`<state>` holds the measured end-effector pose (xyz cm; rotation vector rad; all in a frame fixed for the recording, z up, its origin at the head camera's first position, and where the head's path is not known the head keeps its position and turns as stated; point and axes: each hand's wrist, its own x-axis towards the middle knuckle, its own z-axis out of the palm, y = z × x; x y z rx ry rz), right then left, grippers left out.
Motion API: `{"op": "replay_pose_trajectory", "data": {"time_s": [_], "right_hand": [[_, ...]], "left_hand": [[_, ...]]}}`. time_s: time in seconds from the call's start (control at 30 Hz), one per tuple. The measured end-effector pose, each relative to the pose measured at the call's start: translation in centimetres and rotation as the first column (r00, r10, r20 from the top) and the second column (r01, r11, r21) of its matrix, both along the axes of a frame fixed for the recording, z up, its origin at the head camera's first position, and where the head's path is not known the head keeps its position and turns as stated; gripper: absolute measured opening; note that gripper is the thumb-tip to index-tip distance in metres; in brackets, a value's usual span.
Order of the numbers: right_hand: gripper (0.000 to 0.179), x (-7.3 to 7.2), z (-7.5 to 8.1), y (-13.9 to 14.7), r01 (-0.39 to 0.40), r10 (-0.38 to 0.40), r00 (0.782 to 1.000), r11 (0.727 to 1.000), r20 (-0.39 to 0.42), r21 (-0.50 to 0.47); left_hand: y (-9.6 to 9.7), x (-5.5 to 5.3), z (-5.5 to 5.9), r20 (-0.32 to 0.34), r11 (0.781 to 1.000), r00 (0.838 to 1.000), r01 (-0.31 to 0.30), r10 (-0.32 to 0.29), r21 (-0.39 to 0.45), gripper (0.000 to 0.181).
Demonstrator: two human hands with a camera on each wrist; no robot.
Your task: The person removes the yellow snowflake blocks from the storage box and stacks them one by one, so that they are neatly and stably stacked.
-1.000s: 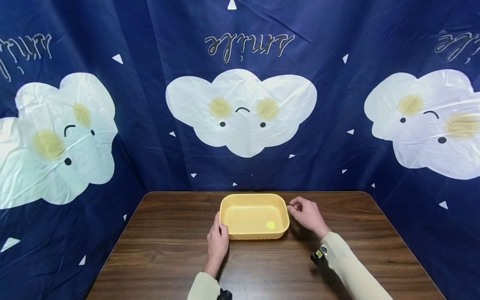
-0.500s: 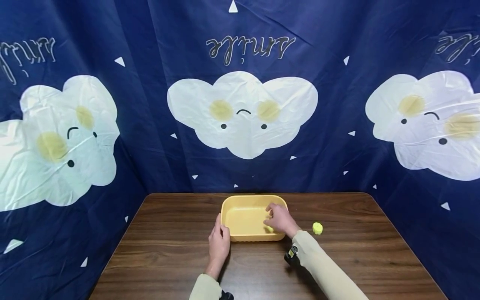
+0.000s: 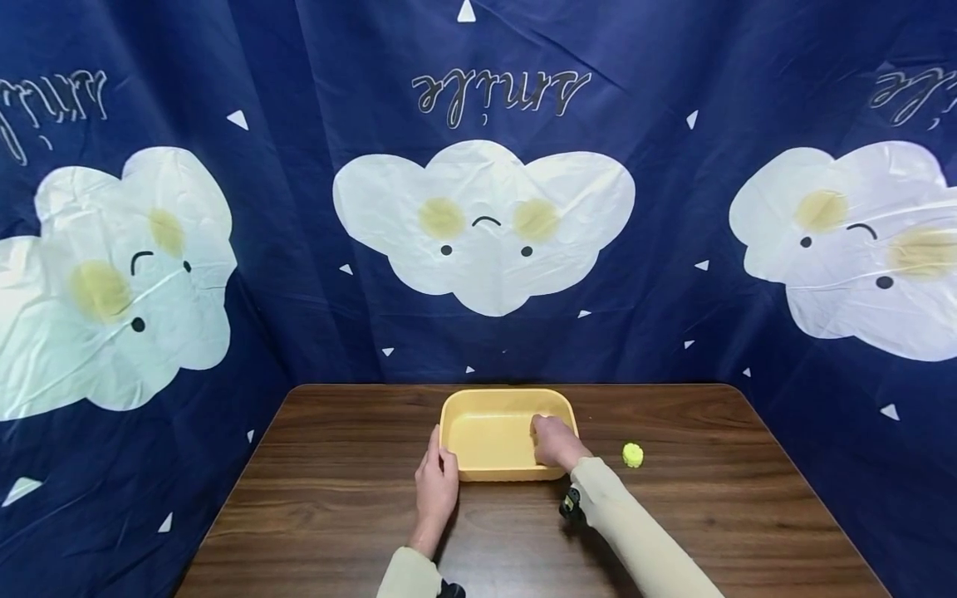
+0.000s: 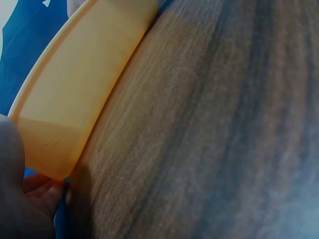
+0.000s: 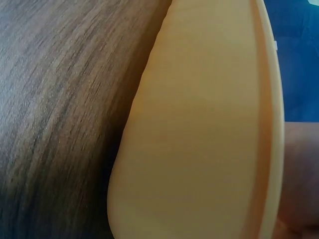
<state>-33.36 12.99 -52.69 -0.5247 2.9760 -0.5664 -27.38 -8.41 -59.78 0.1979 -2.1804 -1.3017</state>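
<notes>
A yellow rectangular plastic tub with rounded corners stands on the wooden table. My left hand grips its left end; in the left wrist view the thumb lies at the rim and the fingers bend behind the tub's corner. My right hand reaches over the right rim into the tub, fingers bent down at the floor where a yellow flower-shaped piece lay. That piece is hidden under the hand. Another yellow flower-shaped piece lies on the table to the right of the tub.
The brown wooden table has rounded back corners. Dark blue cloth printed with white clouds hangs behind it and on both sides. In the right wrist view the tub wall fills the middle.
My right hand has moved left from beside the tub into it, and its fingers have come down over the piece inside. The piece on the table now shows. The left hand has stayed put.
</notes>
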Motion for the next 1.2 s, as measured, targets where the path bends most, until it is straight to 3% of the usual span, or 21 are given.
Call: {"op": "replay_pose_trajectory", "data": {"time_s": [0.43, 0.73, 0.9, 1.07, 1.2], "right_hand": [[0.02, 0.1, 0.4, -0.1, 0.039, -0.043, 0.996, 0.998, 0.074, 0.052], [0.018, -0.1, 0.6, 0.3, -0.018, 0.021, 0.999, 0.996, 0.035, -0.089], [0.009, -0.1, 1.6, 1.7, -0.041, 0.028, 0.998, 0.965, -0.051, -0.26], [0.007, -0.1, 3.3, 4.4, 0.032, -0.081, 0.992, 0.906, -0.097, -0.421], [0.008, 0.1, 4.5, 7.1, 0.084, -0.147, 0.983, 0.888, -0.108, -0.452]], "left_hand": [[0.2, 0.0, -0.2, -0.022, 1.0, 1.0, -0.006, 0.006, -0.02, 0.047], [0.0, 0.1, 0.3, 0.015, 1.0, 1.0, 0.006, -0.006, 0.001, 0.047], [0.0, 0.2, 0.4, 0.045, 1.0, 0.999, 0.016, -0.016, 0.002, 0.047], [0.0, 0.2, 0.4, 0.052, 1.0, 0.998, 0.017, -0.017, -0.002, 0.048], [0.0, 0.1, 0.4, 0.032, 1.0, 0.999, 0.004, -0.004, -0.006, 0.047]]}}
